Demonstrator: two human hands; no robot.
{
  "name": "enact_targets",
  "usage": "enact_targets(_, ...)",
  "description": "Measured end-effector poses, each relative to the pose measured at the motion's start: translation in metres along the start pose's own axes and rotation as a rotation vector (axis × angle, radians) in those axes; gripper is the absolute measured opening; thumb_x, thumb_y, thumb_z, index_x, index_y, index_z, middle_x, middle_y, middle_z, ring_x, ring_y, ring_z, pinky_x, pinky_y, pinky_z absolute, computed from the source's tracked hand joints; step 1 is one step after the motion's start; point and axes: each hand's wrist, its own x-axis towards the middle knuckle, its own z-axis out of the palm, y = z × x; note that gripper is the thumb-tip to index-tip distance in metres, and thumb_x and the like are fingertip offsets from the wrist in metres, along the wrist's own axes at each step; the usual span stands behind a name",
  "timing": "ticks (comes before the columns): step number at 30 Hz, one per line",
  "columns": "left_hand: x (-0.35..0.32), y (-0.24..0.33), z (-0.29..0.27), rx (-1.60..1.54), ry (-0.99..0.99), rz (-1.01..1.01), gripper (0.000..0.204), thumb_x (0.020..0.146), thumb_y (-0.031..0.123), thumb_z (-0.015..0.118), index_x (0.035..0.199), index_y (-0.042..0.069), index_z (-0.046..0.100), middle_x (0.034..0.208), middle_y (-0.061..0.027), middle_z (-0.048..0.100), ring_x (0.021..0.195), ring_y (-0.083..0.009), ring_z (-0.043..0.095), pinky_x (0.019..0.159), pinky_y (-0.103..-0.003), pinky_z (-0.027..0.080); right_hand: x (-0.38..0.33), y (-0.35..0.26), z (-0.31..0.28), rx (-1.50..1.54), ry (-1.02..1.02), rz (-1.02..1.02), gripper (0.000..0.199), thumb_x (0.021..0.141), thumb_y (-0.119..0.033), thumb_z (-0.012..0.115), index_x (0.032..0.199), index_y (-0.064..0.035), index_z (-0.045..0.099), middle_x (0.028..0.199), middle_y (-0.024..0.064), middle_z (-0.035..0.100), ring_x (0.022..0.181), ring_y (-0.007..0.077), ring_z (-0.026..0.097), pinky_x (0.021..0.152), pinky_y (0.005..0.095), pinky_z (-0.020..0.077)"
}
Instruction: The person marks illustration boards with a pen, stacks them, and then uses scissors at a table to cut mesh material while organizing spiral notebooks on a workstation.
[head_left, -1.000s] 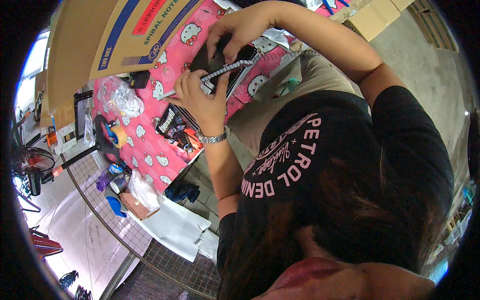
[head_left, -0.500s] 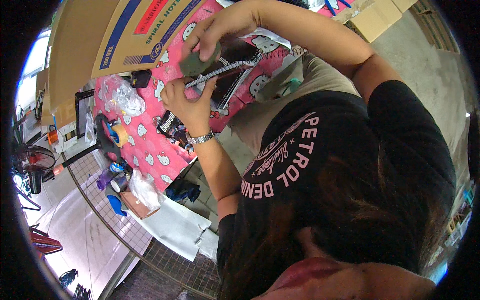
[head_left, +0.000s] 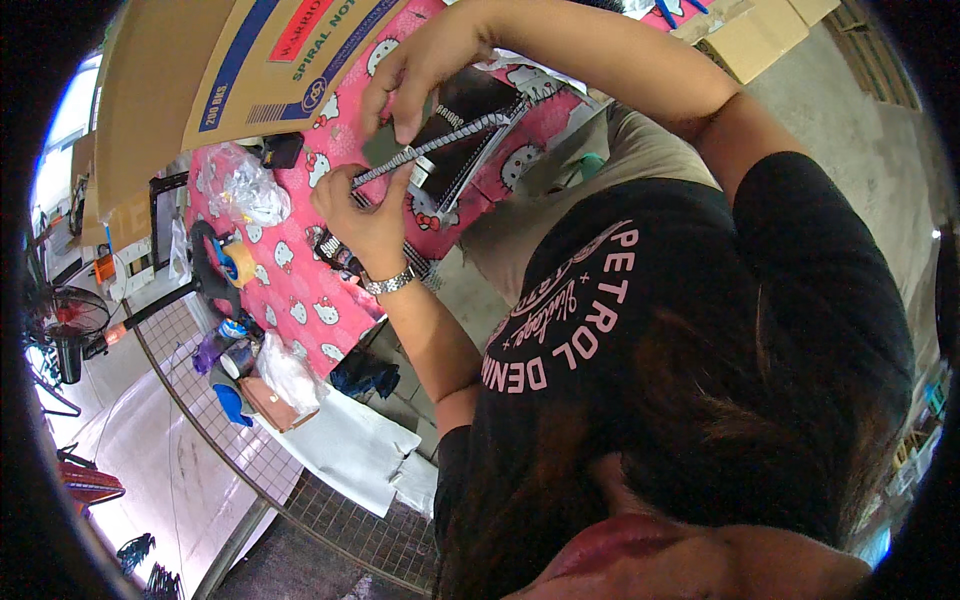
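Note:
My left hand (head_left: 362, 215), with a metal watch at its wrist, pinches the near left end of a spiral coil (head_left: 430, 145) along the edge of a dark-covered spiral notebook (head_left: 470, 110). Over the coil's left part, my right hand (head_left: 425, 70) holds a flat dark green piece (head_left: 385, 146) between thumb and fingers. The piece lies right against the coil; its exact kind is unclear. Loose coil windings stick out past the notebook's right end. Beside my left wrist, another printed notebook cover (head_left: 340, 254) lies partly hidden.
A pink patterned cloth (head_left: 300, 285) covers the table. A large cardboard box (head_left: 270, 80) stands at the far left. Near it lie a clear plastic bag (head_left: 245, 190) and a tape roll (head_left: 240, 263). A small fan (head_left: 75, 320) is at the left; more boxes (head_left: 755, 45) stand far right.
My left hand has shifted slightly left with the coil's end. My right hand has moved a little, and less of the green piece shows now. The printed cover beside my wrist is more hidden.

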Motion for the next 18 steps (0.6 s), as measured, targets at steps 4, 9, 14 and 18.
enact_targets(4,-0.009,-0.029,-0.013,-0.014,-0.019,-0.076,0.044,0.06,0.017,0.089,0.089,0.004,0.06,0.093,-0.008,0.058,0.091,-0.0246,0.056,0.078,-0.036,0.046,0.02,0.006,-0.008,0.06,-0.053,-0.048,0.059,0.082,-0.033,0.07,0.133,-0.0083,0.052,0.126,0.0057,0.058,0.113,0.0182,0.054,0.086,0.0352,0.0479)
enact_targets(9,0.0,-0.029,-0.006,-0.415,-0.099,-0.231,0.035,0.068,0.004,0.084,0.091,0.002,0.058,0.094,-0.0037,0.054,0.077,-0.0115,0.056,0.059,-0.022,0.049,0.037,0.017,-0.022,-0.137,-0.101,-0.01,0.059,0.082,-0.034,0.071,0.131,-0.0075,0.053,0.122,0.0043,0.06,0.112,0.0171,0.054,0.09,0.0349,0.0443)
enact_targets(14,-0.003,-0.038,-0.003,-0.504,-0.131,-0.313,0.034,0.069,0.003,0.084,0.089,0.0,0.056,0.09,-0.0032,0.053,0.076,-0.0102,0.055,0.062,-0.022,0.049,0.031,0.002,-0.014,-0.149,-0.039,-0.01,0.056,0.081,-0.035,0.071,0.128,-0.0074,0.057,0.122,0.0037,0.061,0.111,0.0156,0.053,0.089,0.0313,0.0428)
enact_targets(18,-0.006,-0.034,-0.001,-0.538,-0.126,-0.331,0.034,0.07,0.0,0.083,0.091,0.0,0.055,0.09,-0.003,0.055,0.074,-0.01,0.056,0.062,-0.022,0.049,0.015,0.001,-0.003,0.093,0.041,-0.034,0.054,0.081,-0.037,0.071,0.126,-0.0096,0.059,0.123,0.0026,0.059,0.117,0.0168,0.049,0.092,0.0347,0.0407)
